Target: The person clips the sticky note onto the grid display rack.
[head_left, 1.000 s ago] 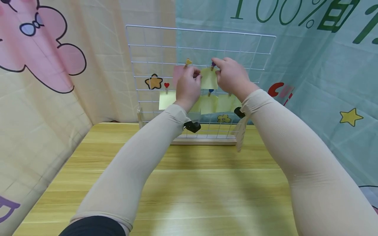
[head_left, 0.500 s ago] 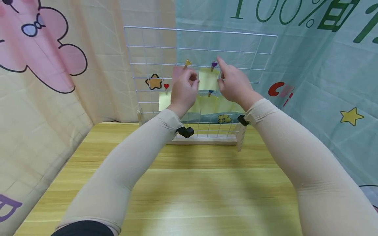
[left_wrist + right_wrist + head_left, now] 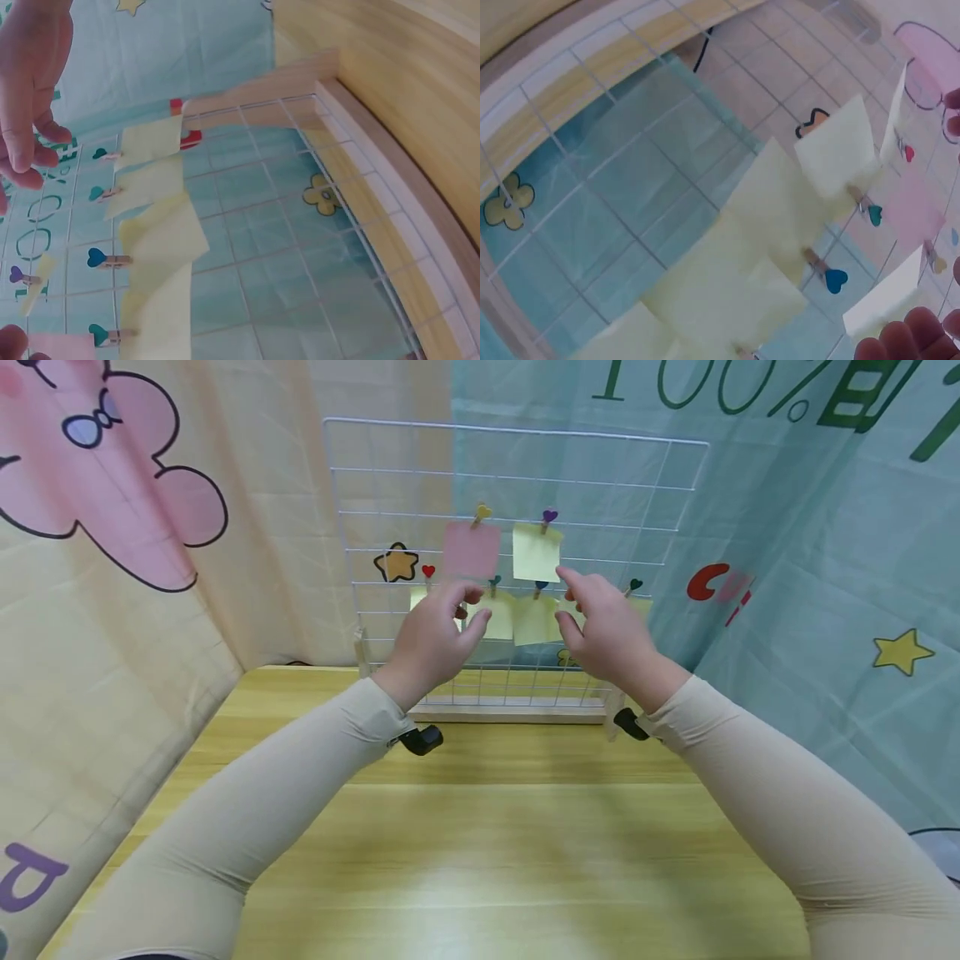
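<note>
My left hand (image 3: 435, 639) is in front of the lower left part of a white wire grid, fingers loosely bent, holding nothing. To its right my right hand (image 3: 607, 631) is likewise loose, its index fingertip near the lower corner of a pale yellow sticky note (image 3: 536, 553). A clothespin with a purple heart (image 3: 550, 516) holds that note at its top. Beside it hangs a pink sticky note (image 3: 471, 552) under a clothespin with a yellow top (image 3: 482, 512). Below runs a row of yellow notes (image 3: 724, 270), partly hidden by my hands, with heart clothespins such as a blue one (image 3: 97, 258).
The wire grid (image 3: 600, 460) stands upright in a wooden base (image 3: 517, 715) at the back of the wooden table (image 3: 525, 827). Printed curtains (image 3: 810, 610) hang behind and at both sides. Small black cameras (image 3: 422, 740) sit at both wrists.
My right hand has let go of the purple-heart clothespin. Both hands have drawn down and back from the upper notes, moving apart and uncovering the pink note.
</note>
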`<state>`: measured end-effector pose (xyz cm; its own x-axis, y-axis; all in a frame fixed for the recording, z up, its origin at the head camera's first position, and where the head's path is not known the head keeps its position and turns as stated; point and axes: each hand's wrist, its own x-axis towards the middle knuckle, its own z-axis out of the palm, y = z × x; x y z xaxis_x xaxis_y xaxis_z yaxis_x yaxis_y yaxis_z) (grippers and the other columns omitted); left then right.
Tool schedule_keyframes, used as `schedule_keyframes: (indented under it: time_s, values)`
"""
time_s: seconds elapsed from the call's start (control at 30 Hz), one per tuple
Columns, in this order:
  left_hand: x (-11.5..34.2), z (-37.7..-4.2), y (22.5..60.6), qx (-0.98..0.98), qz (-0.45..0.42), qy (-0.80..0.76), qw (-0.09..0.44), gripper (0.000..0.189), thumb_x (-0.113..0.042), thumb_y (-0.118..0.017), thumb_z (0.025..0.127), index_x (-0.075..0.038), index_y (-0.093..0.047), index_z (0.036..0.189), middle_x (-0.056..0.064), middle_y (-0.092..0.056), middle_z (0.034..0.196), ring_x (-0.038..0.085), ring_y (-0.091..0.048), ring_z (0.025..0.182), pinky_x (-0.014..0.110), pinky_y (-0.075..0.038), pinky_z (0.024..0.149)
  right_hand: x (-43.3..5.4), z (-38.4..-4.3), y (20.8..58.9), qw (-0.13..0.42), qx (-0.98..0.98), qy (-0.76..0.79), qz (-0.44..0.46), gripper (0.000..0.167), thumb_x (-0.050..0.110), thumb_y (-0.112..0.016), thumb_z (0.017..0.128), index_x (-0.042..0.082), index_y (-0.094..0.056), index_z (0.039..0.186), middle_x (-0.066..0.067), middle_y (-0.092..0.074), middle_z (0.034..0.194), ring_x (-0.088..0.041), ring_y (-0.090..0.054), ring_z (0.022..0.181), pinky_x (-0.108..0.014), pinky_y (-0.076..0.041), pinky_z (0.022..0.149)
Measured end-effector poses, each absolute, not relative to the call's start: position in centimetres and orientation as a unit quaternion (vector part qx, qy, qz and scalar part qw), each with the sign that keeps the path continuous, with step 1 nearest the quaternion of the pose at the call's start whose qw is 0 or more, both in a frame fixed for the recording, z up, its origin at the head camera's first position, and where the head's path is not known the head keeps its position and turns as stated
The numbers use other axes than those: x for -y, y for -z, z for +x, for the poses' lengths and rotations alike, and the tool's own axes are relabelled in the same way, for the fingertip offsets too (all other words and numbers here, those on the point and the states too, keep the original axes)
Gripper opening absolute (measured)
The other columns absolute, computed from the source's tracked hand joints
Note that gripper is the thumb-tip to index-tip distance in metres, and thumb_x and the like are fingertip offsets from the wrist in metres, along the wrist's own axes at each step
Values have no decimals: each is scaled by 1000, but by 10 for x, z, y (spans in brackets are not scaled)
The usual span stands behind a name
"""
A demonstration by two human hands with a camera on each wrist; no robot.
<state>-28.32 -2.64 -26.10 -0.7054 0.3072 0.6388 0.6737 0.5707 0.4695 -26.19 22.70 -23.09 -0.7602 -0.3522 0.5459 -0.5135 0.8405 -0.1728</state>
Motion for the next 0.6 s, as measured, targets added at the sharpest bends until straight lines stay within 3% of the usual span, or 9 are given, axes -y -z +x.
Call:
schedule_keyframes:
  time_s: [0.17, 0.3, 0.6]
  values:
    - [48, -263, 274, 875, -323, 271, 239, 45, -30, -65, 104, -3, -60, 139, 14, -64, 141, 31, -59, 130, 48, -48, 112, -230, -246, 252, 250, 921, -173, 245, 54, 12, -63, 103, -1, -47, 154, -24, -63, 131, -41, -58, 117, -58, -53, 97]
    - [64, -250, 287, 883, -327, 242, 233, 48, -32, -68, 103, -5, -59, 142, 13, -60, 147, 34, -53, 139, 52, -41, 119, -234, -235, 268, 245, 919, -179, 250, 55, 11, -66, 102, -2, -49, 153, -25, -59, 141, -43, -55, 129, -61, -48, 107]
    - [88, -228, 310, 892, -327, 201, 239, 56, -38, -73, 99, -7, -59, 144, 13, -56, 151, 38, -50, 143, 61, -41, 117, -235, -218, 292, 224, 922, -179, 260, 56, 14, -69, 101, -2, -51, 151, -23, -53, 152, -45, -49, 139, -63, -42, 115]
